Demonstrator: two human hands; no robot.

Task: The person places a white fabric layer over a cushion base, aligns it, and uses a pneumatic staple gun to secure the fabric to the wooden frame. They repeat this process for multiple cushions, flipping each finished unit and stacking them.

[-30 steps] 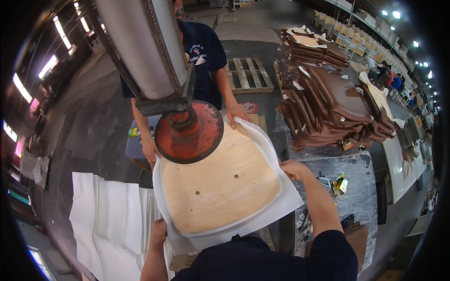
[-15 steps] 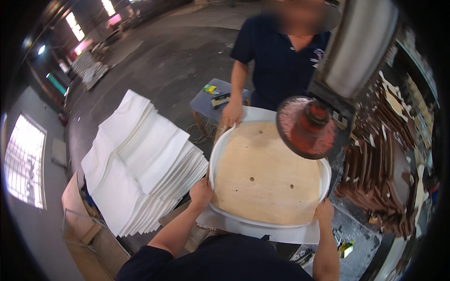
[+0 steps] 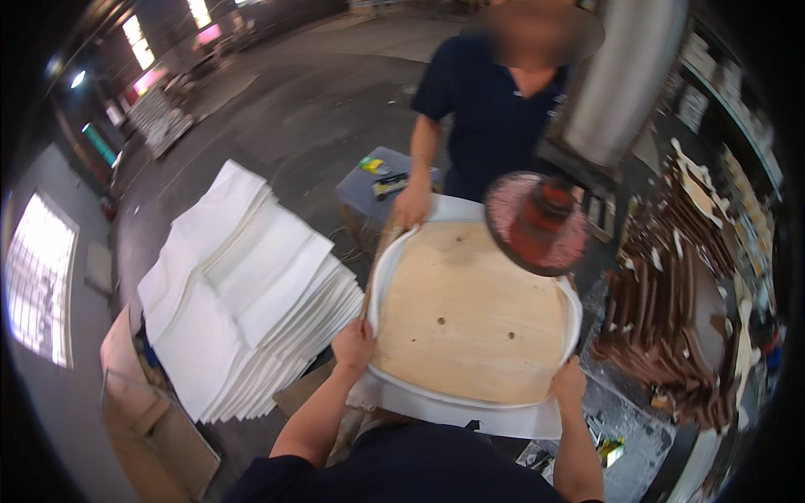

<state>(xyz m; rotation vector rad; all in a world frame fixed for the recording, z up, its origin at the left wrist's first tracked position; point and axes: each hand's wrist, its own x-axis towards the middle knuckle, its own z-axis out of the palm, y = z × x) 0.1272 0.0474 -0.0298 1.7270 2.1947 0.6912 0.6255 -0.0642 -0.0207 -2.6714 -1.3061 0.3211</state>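
Observation:
A rounded plywood board [image 3: 470, 310] with several small holes lies in front of me, ringed by a raised white padding sheet [image 3: 394, 390]. My left hand [image 3: 354, 344] is closed on the sheet's left edge, fingers curled round it. At the near right corner my right hand [image 3: 569, 379] grips the same sheet; its fingertips are partly hidden. Across from me a co-worker's hand [image 3: 412, 206] rests at the far left edge of the sheet. Above the board's far right corner hangs a round red and black press head [image 3: 541, 222], which hides that corner.
To the left stands a tall stack of white sheets [image 3: 243, 293]. Brown folded covers [image 3: 662, 318] are piled at the right. A grey stool [image 3: 356, 193] with small tools stands beyond the board, near the co-worker [image 3: 495, 109]. Cardboard [image 3: 172, 453] leans at lower left.
The whole view has shifted slightly. Both my hands keep their hold at the sheet's two sides, and the co-worker's hand stays on the far edge.

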